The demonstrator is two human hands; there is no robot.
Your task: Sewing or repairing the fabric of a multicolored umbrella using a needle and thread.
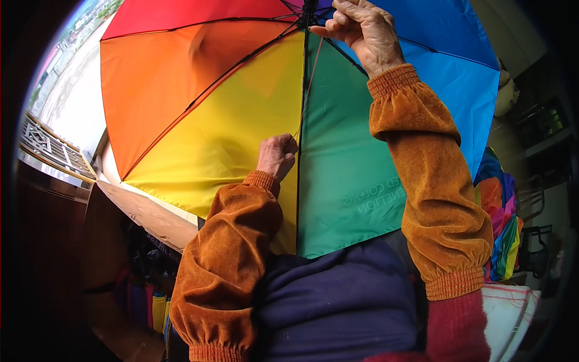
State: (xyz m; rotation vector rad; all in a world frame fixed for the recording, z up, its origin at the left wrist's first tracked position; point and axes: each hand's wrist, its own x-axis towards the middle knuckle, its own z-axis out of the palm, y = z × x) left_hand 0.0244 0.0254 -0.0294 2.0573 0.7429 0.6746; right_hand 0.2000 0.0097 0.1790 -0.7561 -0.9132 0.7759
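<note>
An open umbrella in rainbow panels (pixel 241 96) spreads before me, its inner side with dark ribs (pixel 187 110) facing me. My left hand (pixel 278 156) is closed at the rib between the yellow and green panels, gripping the umbrella there; its fingertips are partly hidden. Higher up, close to the dark hub (pixel 309 8), my right hand (pixel 368 31) is raised with its fingers bent in a pinch. A thin reddish thread (pixel 313 67) runs slantwise from beneath the right hand down toward the left. Any needle is too small to make out.
Right of me hangs a bundle of multicoloured folded fabric (pixel 503 211), above a white sheet-like stack (pixel 506 314). Brown cardboard (pixel 145 211) stands at the left, with coloured cloth (pixel 142 304) below it. A metal railing (pixel 54 148) borders the bright opening at far left.
</note>
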